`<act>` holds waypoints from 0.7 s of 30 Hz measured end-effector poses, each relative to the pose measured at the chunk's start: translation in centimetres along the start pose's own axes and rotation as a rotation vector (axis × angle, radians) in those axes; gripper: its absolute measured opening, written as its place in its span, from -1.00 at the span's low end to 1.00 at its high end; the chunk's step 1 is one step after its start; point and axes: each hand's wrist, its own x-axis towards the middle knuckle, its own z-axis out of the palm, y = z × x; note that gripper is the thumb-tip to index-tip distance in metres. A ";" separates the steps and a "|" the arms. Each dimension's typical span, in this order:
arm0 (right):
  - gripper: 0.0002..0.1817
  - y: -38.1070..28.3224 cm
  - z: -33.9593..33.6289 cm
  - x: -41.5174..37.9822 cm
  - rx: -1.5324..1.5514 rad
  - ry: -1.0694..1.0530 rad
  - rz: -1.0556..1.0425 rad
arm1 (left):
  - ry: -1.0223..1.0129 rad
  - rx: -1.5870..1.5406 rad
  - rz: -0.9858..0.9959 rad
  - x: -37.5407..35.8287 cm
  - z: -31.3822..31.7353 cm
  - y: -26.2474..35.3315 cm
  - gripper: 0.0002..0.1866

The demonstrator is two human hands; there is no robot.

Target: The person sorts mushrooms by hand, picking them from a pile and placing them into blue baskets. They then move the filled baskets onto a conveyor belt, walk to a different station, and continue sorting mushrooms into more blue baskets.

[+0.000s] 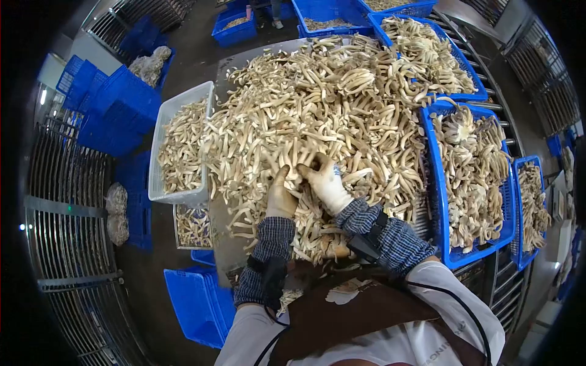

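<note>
Your two hands are at the near part of a broad heap of pale, long-stemmed mushrooms [268, 131], spread over a flat grey metal desk [227, 244]. Your left hand [282, 196], in a cream-coloured glove, points into the heap with its fingers among the stems. Your right hand [328, 185], in a white glove with a blue mark, is just beside it, its fingers bent inward and its thumb towards your left hand. The fingers of both hands are partly curled at the mushrooms; you cannot tell from this view whether either hand has closed on a stem.

Grey-and-dark knitted sleeves [274, 235] cover your forearms, and a brown apron [342, 311] is on the near side of the heap.

Left of the heap stands a translucent white plastic crate [155, 168] of mushrooms, with a smaller pale tray [176, 235] of them just nearer you. Right of the heap, a blue slatted plastic crate [437, 201] holds more, including a large cluster [459, 127] near its far end. Another blue crate [478, 91] of mushrooms sits beyond it, at the heap's far right. Farther right of the heap is a narrower blue basket [518, 238], also filled, and metal rollers [510, 287] show beside the crates.
</note>
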 end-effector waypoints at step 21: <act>-0.38 1.7 0.9 3.9 0.019 -0.204 0.354 | -0.136 0.299 0.218 -1.7 -4.4 1.7 -0.66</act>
